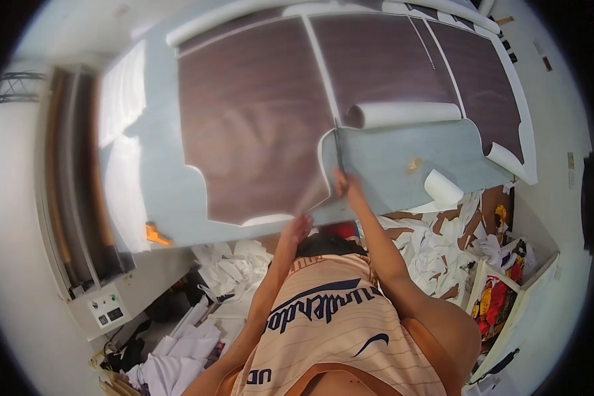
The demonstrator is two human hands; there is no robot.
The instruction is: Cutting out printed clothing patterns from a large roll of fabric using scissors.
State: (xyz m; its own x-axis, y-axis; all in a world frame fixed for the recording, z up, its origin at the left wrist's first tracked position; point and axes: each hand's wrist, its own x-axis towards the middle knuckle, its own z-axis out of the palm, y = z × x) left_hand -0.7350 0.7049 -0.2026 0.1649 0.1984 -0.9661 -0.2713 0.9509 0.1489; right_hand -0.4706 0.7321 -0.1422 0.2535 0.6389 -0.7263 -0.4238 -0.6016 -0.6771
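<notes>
A large dark brown printed sheet (257, 125) with white margins lies on the pale blue-grey table (389, 152). My right hand (345, 183) is closed round a pair of dark scissors (339, 148). Their blades point away from me, at the lower end of the white strip (320, 59) between two brown panels. At the near edge of the left panel, my left hand (299, 228) has its fingers closed at the sheet's margin, slightly blurred. Right of the scissors, a cut part of the sheet curls back in a white roll (409, 115).
An orange-handled tool (156, 233) lies at the table's near left corner. A curled white offcut (443, 187) rests near the front edge. White scraps (435, 257) heap below the table. A machine with long rollers (79, 171) stands at left, an open box (501, 297) at right.
</notes>
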